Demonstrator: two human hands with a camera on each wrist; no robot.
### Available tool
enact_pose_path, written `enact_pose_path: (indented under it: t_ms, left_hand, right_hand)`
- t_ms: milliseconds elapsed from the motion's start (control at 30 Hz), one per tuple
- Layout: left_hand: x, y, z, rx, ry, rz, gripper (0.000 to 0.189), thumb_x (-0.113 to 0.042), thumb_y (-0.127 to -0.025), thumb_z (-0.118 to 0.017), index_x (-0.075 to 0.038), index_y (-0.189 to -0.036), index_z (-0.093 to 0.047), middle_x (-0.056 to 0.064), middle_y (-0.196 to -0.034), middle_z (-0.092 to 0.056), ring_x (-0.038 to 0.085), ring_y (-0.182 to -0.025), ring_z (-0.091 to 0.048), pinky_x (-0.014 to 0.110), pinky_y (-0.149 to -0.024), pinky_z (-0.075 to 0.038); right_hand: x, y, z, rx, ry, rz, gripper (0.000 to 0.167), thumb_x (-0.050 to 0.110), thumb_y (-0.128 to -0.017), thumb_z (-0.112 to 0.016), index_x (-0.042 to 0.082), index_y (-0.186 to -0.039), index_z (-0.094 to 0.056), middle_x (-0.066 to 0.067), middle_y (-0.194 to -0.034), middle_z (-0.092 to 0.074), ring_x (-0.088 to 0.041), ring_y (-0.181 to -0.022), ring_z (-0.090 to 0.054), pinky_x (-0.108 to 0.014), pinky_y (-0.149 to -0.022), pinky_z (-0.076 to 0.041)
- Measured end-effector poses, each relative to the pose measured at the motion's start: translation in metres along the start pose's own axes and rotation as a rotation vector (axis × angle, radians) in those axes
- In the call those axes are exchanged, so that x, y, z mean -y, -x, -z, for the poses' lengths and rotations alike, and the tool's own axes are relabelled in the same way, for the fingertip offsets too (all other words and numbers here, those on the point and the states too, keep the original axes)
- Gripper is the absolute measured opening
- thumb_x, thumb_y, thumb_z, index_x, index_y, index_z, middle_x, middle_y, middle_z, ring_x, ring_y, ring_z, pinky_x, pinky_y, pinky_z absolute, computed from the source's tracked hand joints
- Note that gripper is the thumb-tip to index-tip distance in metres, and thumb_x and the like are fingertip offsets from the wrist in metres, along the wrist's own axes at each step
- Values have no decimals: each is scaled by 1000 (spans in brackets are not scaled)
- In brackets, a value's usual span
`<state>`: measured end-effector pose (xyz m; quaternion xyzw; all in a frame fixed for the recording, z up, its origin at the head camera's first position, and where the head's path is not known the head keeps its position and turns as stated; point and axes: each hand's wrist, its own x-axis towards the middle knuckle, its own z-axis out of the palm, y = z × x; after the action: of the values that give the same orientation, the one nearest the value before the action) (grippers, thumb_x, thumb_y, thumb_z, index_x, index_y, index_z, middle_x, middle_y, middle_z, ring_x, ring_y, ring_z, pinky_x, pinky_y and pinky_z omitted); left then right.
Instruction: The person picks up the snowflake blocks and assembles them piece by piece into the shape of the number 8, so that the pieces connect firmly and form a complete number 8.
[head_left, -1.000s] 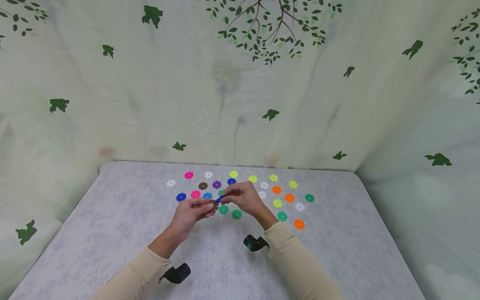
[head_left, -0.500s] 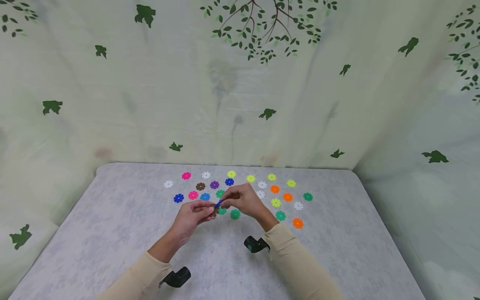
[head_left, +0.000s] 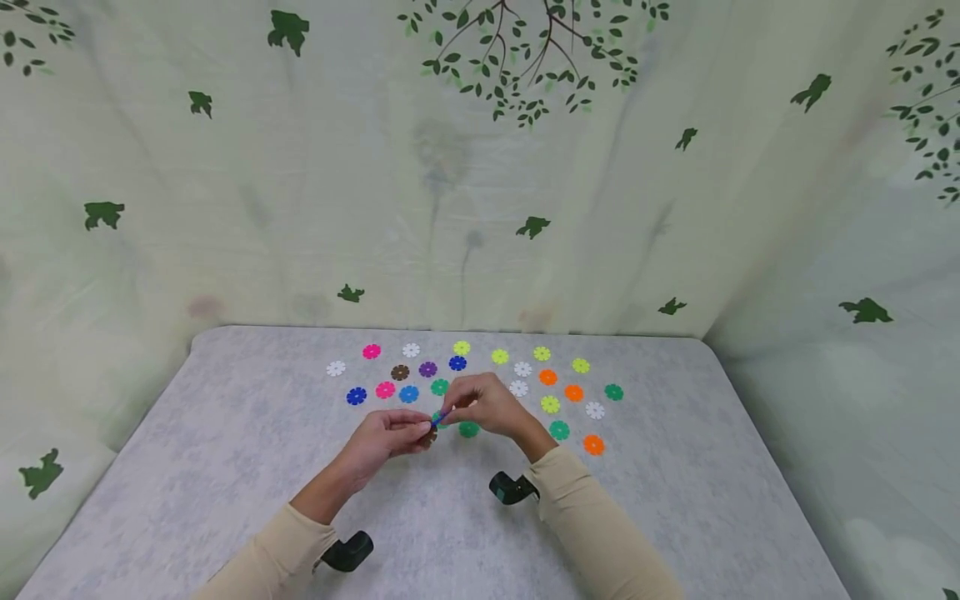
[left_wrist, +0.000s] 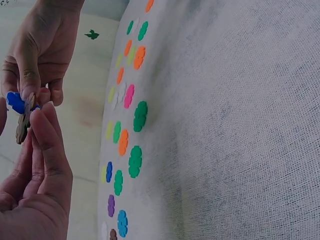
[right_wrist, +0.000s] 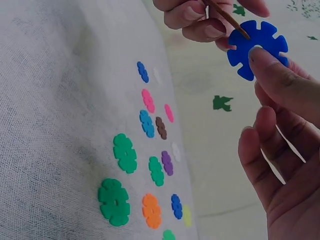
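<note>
In the head view my left hand (head_left: 378, 444) pinches a brown notched disc (left_wrist: 23, 122) between thumb and fingers. My right hand (head_left: 487, 406) pinches a blue notched disc (right_wrist: 267, 37), the thumb lying over its middle. The two flower-shaped plastic discs meet at an angle. In the right wrist view the brown one appears edge-on, its edge at a notch of the blue one. Both hands are close together above the table, and the fingers cover part of each disc.
Several loose discs lie flat on the grey table (head_left: 225, 467) beyond and beside the hands, among them a purple disc (head_left: 427, 369), an orange disc (head_left: 594, 445) and a green disc (head_left: 559, 430). A pale printed curtain (head_left: 360, 183) stands behind the table.
Both hands have come slightly lower and nearer to me, still holding the brown and blue discs together. The head view has shifted a little. The loose discs lie as before.
</note>
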<state>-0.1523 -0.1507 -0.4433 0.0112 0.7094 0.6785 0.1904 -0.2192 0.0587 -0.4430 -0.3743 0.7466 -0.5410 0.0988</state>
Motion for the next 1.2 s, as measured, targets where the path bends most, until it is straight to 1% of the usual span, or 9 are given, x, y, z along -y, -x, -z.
enact_pose_path:
  t_ms: [100,300,433,533,633,733,967,1067,1200]
  left_hand:
    - [2,-2,-1,28,-36,13,42,-23,-93,-66,10,-117,-62,13,-103,-70,20,-90,-68,34,-86,-55]
    - [3,-6,-2,68,-83,29,42,-25,-93,-66,10,-115,-63,18,-103,-69,17,-87,-67,35,-86,-55]
    - [6,-8,-2,100,-93,41,43,-27,-92,-67,10,-113,-64,19,-101,-70,16,-85,-66,34,-84,-55]
    - [12,-8,-1,114,-67,54,45,-28,-92,-67,11,-115,-63,20,-103,-69,17,-87,-67,34,-85,-55]
    - [22,-8,-1,117,11,99,46,-26,-93,-65,12,-118,-61,17,-104,-70,17,-90,-68,33,-87,-54]
    - [33,-8,-1,117,107,137,45,-23,-94,-64,13,-121,-58,13,-104,-70,17,-92,-68,33,-89,-53]
    - [50,-7,-1,105,216,133,49,-20,-97,-58,15,-130,-48,10,-106,-68,17,-95,-66,35,-92,-52]
    - [53,-8,0,102,240,142,47,-18,-98,-57,15,-130,-48,9,-106,-67,16,-95,-66,34,-92,-52]
    - [58,-10,2,104,249,152,44,-17,-98,-56,15,-128,-50,9,-105,-68,16,-95,-66,33,-92,-52]
  right_hand:
    - [-3,1,0,24,20,7,5,-3,-77,-77,-5,-80,-72,-13,-82,-68,-7,-68,-50,-22,-59,-45]
    - [-5,0,-1,89,58,11,5,0,-77,-78,1,-82,-76,-4,-83,-69,-5,-74,-53,-19,-66,-44]
    - [-7,-1,-2,123,50,7,5,0,-77,-78,2,-82,-76,-4,-83,-68,-6,-73,-52,-19,-65,-41]
    - [-9,3,-1,125,62,-38,9,3,-78,-79,2,-86,-75,-8,-83,-67,-8,-70,-47,-20,-63,-39]
    - [-18,16,9,80,123,-120,18,7,-78,-80,2,-93,-75,-7,-82,-65,-9,-68,-45,-20,-61,-37]
    - [-35,38,26,-12,188,-226,21,9,-76,-81,3,-96,-74,-3,-78,-64,-11,-67,-46,-20,-60,-38]
    - [-66,91,71,-217,287,-485,18,10,-74,-83,7,-89,-75,2,-73,-59,-15,-66,-48,-22,-58,-40]
    - [-71,105,83,-240,340,-531,19,11,-73,-84,8,-89,-74,1,-74,-59,-16,-67,-48,-24,-59,-40]
    - [-75,114,91,-218,374,-566,22,10,-72,-84,6,-91,-74,1,-76,-61,-17,-69,-49,-25,-61,-41]
